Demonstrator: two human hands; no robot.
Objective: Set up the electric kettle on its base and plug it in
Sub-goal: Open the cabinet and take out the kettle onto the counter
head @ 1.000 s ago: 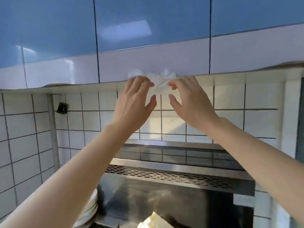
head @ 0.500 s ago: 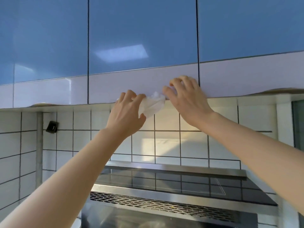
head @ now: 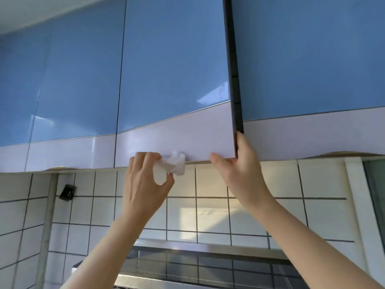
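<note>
1. A row of glossy blue wall cabinets with pale lower bands fills the upper part of the view; the middle cabinet door (head: 175, 80) stands ajar, its right edge swung out from the neighbouring door (head: 312, 59), with a dark gap between them.
2. A white tiled wall (head: 208, 215) with dark grout runs beneath the cabinets.
3. A steel range hood (head: 208, 265) sits at the bottom, below the arms.
4. The right hand (head: 239, 170) grips the ajar door's lower right corner, thumb under its bottom edge.
5. The left hand (head: 145, 184) pinches a crumpled white tissue (head: 171, 165) against that door's bottom edge.
6. A small black object (head: 67, 192) is fixed to the tiles at left.
7. The kettle and its base are out of view.
</note>
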